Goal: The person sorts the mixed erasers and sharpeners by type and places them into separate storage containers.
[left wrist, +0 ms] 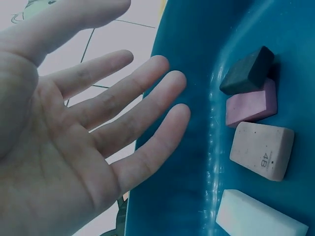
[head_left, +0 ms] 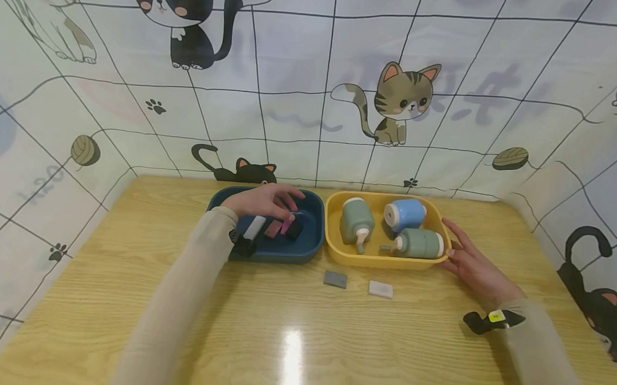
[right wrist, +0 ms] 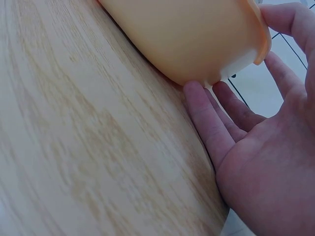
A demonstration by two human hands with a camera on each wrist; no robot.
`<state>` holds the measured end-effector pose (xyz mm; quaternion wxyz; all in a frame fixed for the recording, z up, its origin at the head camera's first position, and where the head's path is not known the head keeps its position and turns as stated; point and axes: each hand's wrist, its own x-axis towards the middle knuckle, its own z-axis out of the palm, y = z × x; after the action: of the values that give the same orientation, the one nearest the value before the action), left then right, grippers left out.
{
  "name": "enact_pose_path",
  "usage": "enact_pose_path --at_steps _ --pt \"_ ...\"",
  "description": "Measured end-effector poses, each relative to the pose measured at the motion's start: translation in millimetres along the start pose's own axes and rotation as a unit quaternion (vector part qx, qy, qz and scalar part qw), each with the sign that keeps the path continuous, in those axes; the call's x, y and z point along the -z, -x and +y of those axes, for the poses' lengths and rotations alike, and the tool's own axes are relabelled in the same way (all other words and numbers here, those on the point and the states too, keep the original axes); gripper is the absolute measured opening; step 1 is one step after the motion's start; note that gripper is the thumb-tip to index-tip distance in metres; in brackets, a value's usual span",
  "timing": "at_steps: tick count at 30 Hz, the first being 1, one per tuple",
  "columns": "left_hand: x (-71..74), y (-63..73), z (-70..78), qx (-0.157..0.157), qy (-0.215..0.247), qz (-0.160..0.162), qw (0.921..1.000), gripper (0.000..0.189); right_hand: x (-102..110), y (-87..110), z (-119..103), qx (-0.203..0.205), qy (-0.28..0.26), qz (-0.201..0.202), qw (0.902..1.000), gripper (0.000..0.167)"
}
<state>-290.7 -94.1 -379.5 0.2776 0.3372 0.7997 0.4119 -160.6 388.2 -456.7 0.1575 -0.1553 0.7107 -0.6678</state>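
My left hand [head_left: 262, 201] hovers over the blue bin [head_left: 313, 239], its fingers spread and apart from the contents. Below it lie a white eraser [left wrist: 256, 216], a beige eraser marked 4B [left wrist: 263, 150], a pink eraser [left wrist: 251, 104] and a black eraser [left wrist: 246, 73], the last two touching. At the right end of the yellow bin [head_left: 378, 261], my right hand [head_left: 479, 271] touches the outer wall and rim with extended fingertips. Inside that bin are two green bottles with nozzles [head_left: 356, 218] and a blue bottle [head_left: 408, 214].
A grey eraser [head_left: 335, 279] and a white eraser [head_left: 381, 289] lie on the wooden table [head_left: 363, 346] in front of the yellow bin. The bins stand side by side near the back edge, close to a cat-print curtain [head_left: 291, 116].
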Motion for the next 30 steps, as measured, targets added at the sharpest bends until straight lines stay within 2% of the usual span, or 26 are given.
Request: enact_pose_path --at_steps 7,16,19,24,30 --pt "-3.4 3.6 8.3 0.006 -0.003 0.01 0.9999 0.06 1 -1.1 1 0.014 -0.01 -0.006 0.9998 0.064" --pt "-11.1 8.6 22.4 -0.006 -0.034 0.006 0.9994 0.059 -4 0.9 -3 -0.005 -0.01 0.008 0.9999 0.065" --pt "-14.7 11.0 27.1 -0.009 -0.038 0.0 0.9992 0.056 -3 0.3 -1 0.002 -0.018 0.002 0.9998 0.065" --pt "-19.4 16.4 34.7 0.005 -0.03 -0.021 0.9993 0.053 -3 -0.2 0 -0.011 -0.015 0.009 0.9998 0.065" --pt "-21.7 19.9 41.3 0.007 -0.034 -0.021 0.9992 0.053 -2 -0.3 1 -0.01 -0.014 0.013 0.9998 0.065"
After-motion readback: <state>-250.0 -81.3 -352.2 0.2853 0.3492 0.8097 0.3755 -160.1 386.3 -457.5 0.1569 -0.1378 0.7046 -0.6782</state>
